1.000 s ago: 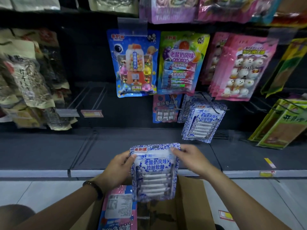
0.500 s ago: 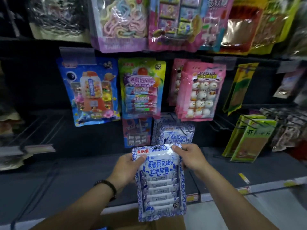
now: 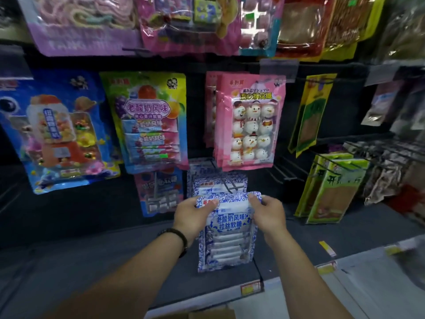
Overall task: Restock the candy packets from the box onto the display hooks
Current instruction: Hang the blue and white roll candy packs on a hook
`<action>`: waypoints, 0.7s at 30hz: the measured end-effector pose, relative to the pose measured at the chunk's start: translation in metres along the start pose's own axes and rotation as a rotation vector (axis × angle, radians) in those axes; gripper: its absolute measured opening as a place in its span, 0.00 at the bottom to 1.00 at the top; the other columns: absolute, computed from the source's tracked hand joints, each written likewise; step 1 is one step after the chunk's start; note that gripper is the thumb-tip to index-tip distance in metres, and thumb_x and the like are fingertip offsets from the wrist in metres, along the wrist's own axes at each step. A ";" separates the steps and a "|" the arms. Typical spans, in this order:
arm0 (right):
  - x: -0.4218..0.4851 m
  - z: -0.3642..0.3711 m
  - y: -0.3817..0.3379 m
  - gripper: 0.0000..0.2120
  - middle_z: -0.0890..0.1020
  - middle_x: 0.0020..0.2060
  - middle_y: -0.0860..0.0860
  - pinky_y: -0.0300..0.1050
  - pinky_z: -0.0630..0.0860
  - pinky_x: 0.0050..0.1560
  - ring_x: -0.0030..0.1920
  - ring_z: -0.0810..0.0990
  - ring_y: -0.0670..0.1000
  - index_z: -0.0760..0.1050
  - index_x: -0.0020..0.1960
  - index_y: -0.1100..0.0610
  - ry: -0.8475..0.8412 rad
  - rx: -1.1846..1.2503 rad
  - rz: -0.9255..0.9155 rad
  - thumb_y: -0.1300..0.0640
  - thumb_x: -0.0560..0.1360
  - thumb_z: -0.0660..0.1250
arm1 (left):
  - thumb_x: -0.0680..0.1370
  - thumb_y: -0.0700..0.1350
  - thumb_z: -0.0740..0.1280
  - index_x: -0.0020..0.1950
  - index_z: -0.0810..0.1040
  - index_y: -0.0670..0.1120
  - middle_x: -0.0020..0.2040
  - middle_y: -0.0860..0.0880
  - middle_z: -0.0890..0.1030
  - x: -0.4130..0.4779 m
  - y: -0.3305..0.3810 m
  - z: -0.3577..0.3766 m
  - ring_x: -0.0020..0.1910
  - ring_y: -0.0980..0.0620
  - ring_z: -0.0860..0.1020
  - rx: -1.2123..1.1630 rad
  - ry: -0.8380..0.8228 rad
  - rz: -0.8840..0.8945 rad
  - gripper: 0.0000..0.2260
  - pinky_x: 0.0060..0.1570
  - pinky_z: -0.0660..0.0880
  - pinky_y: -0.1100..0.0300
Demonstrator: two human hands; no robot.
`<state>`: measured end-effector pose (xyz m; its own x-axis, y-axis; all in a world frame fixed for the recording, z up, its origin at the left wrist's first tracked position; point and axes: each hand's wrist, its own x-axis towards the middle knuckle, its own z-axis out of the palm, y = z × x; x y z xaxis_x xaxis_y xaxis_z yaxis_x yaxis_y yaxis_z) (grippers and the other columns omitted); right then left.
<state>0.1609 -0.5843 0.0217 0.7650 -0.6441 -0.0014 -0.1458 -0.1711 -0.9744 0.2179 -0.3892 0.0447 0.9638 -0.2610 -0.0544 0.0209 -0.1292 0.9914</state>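
A blue-and-white patterned candy packet (image 3: 227, 236) hangs upright between my two hands. My left hand (image 3: 190, 215) pinches its top left corner and my right hand (image 3: 268, 211) pinches its top right corner. Its top edge sits just in front of the tip of a black display hook (image 3: 230, 187). Several matching blue-and-white packets (image 3: 213, 183) hang on that hook right behind it. Only the top edge of the cardboard box (image 3: 207, 315) shows at the bottom of the view.
Pink snowman marshmallow packets (image 3: 250, 120) hang above the hook. A pink packet (image 3: 158, 192) hangs to the left and green packets (image 3: 331, 189) to the right. A dark shelf (image 3: 299, 249) with yellow price tags runs below. More bags hang along the top row.
Both hands have lifted the packet out of the box and carried it up and forward to the hook. The view has tilted upward, so the box has dropped nearly out of sight.
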 end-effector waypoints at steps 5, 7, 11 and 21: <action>0.020 0.006 0.014 0.23 0.77 0.32 0.52 0.60 0.82 0.40 0.33 0.75 0.53 0.72 0.44 0.55 0.050 0.036 0.010 0.34 0.72 0.69 | 0.77 0.57 0.75 0.81 0.66 0.43 0.81 0.45 0.67 0.018 -0.005 0.018 0.79 0.42 0.67 -0.010 0.045 -0.013 0.38 0.75 0.67 0.47; 0.022 0.009 0.010 0.21 0.80 0.35 0.50 0.65 0.85 0.46 0.36 0.81 0.53 0.77 0.50 0.50 0.054 0.024 -0.017 0.34 0.70 0.68 | 0.78 0.56 0.75 0.81 0.66 0.44 0.81 0.45 0.67 0.024 -0.008 0.021 0.79 0.42 0.67 -0.032 0.051 -0.011 0.37 0.75 0.67 0.47; 0.018 0.014 -0.009 0.31 0.83 0.61 0.49 0.59 0.85 0.53 0.42 0.84 0.49 0.65 0.82 0.53 0.064 0.014 -0.003 0.49 0.82 0.70 | 0.78 0.56 0.75 0.81 0.66 0.44 0.81 0.45 0.67 0.032 -0.009 0.025 0.79 0.42 0.68 -0.023 0.079 -0.009 0.36 0.75 0.67 0.47; 0.018 0.020 0.010 0.33 0.74 0.74 0.49 0.49 0.77 0.62 0.56 0.83 0.49 0.61 0.84 0.53 -0.007 -0.021 -0.024 0.54 0.83 0.69 | 0.79 0.58 0.73 0.80 0.70 0.48 0.80 0.46 0.69 0.045 -0.017 0.031 0.77 0.42 0.70 0.058 0.171 -0.063 0.32 0.74 0.69 0.47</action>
<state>0.1857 -0.5825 0.0071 0.7730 -0.6341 0.0206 -0.1403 -0.2025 -0.9692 0.2529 -0.4282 0.0215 0.9923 -0.0848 -0.0905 0.0724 -0.1961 0.9779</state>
